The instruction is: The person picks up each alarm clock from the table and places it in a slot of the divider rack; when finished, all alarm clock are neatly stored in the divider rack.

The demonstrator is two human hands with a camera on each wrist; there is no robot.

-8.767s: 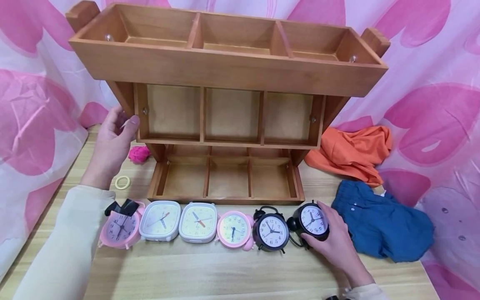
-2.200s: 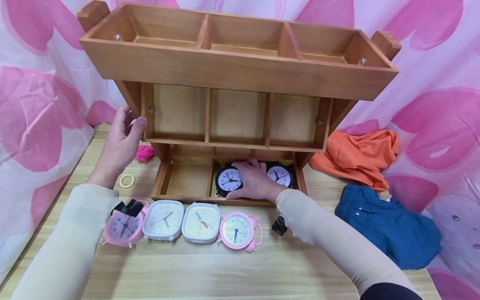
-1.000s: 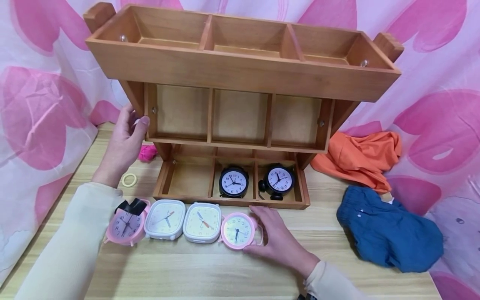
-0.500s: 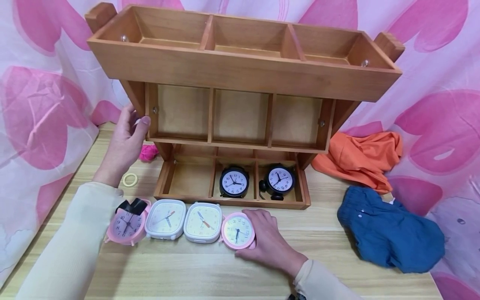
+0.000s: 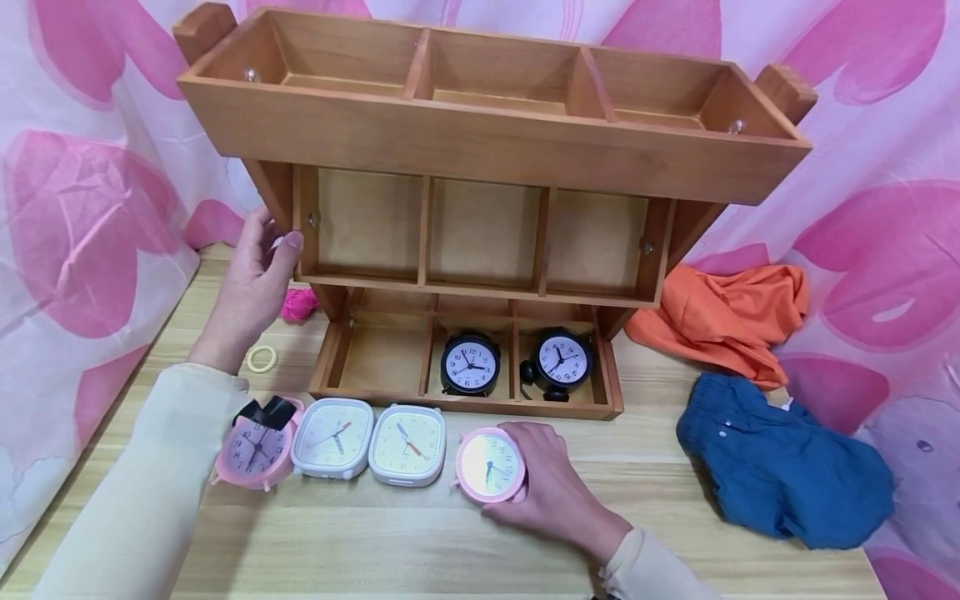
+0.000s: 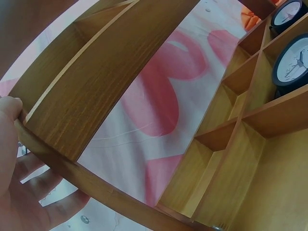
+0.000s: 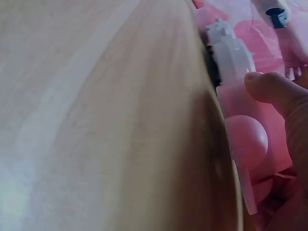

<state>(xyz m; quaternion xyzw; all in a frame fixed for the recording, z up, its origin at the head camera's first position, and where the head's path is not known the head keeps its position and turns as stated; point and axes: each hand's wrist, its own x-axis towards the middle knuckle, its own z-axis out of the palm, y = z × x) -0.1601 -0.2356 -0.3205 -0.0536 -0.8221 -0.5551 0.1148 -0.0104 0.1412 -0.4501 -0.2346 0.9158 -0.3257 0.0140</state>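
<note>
My right hand [image 5: 551, 487] grips a round pink alarm clock [image 5: 491, 465] at the table's front, tilting it off the wood; the right wrist view shows its pink back and bell [image 7: 248, 139] under my thumb. My left hand [image 5: 251, 287] holds the left side post of a three-tier wooden rack [image 5: 487, 150], thumb on the edge [image 6: 9, 113]. Two black clocks [image 5: 470, 365] [image 5: 562, 362] stand in the bottom tier's middle and right compartments. A pink clock [image 5: 253, 450] and two white square clocks [image 5: 332, 437] [image 5: 408, 444] stand in a row on the table.
An orange cloth [image 5: 720, 317] and a blue garment [image 5: 780, 462] lie right of the rack. A pink ball [image 5: 298, 306] and a pale ring [image 5: 262, 358] lie by my left hand. Pink patterned curtain [image 5: 75, 208] hangs behind. The bottom left compartment [image 5: 375, 358] holds nothing.
My right hand placed both black clocks in the bottom tier, came back to the front and closed around the round pink clock. That clock has now shifted right, away from the row.
</note>
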